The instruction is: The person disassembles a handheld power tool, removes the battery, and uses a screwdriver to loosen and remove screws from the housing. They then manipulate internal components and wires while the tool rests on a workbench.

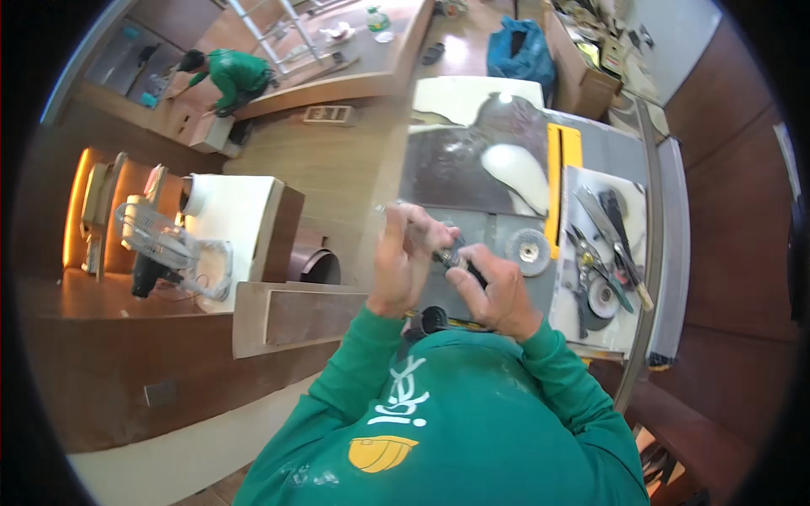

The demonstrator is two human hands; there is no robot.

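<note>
My left hand (403,257) and my right hand (498,291) meet over the near edge of a grey work table (506,226). Together they grip a small dark tool with a metal shaft (450,255); its thin end sticks out past my left fingers. A round grey grinding disc (528,250) lies on the table just right of my right hand. My green sleeves come up from the lower edge. Part of the tool is hidden inside my fists.
A dark stone slab (472,160) with a white patch lies farther back, beside a yellow level (554,181). A white board (607,253) at right holds several hand tools. A fan (156,240) stands at left. Another person in green (232,76) crouches far back left.
</note>
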